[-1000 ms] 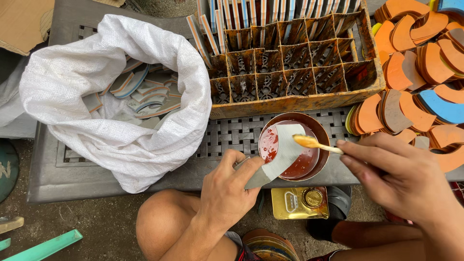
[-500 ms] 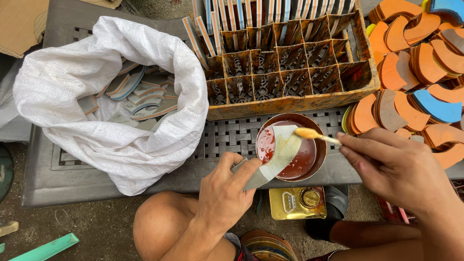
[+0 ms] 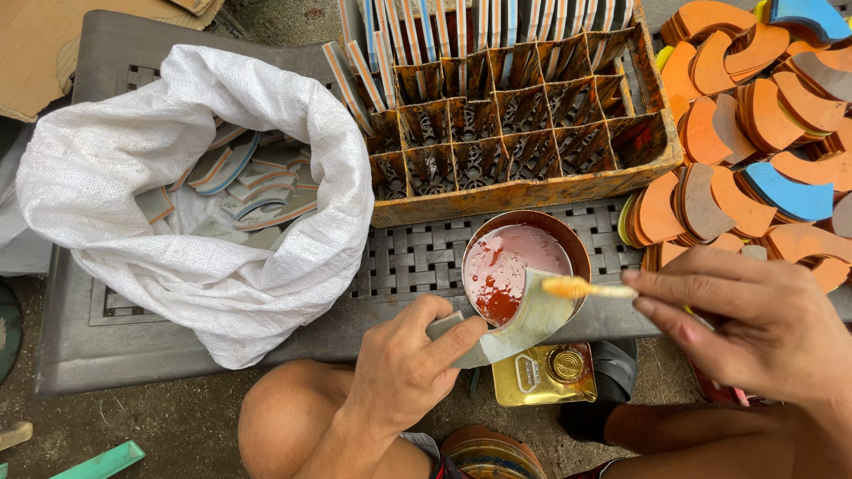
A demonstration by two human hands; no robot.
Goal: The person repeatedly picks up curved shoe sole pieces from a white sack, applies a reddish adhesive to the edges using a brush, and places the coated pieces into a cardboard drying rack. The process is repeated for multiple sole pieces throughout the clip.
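Watching from the head camera: I see two bare hands working over a small round tin of red liquid
Left hand (image 3: 404,368): fingers curled tight around the lower end of a curved grey strip (image 3: 524,321), thumb on top, nothing else in it
Right hand (image 3: 754,324): thumb and fingers pinched shut on a thin brush (image 3: 590,288) whose orange-wet tip lies on the strip
Change since a second ago: strip and brush sit a little lower over the tin's near rim, and the brush tip has slid along the strip; my judgement is that coating is under way, not finished
Strip position: above the near edge of the tin (image 3: 524,257), between both hands, touching the brush
Strip direction: long axis runs from lower left in the left hand up to the right, free end pointing toward the tin and the right hand, broad face up
Brush direction: nearly level, tip pointing left
Around them: white sack (image 3: 186,213) of similar strips at left, divided orange crate (image 3: 524,133) behind the tin, stacked orange curved pieces (image 3: 754,124) at right, yellow can (image 3: 546,377) below
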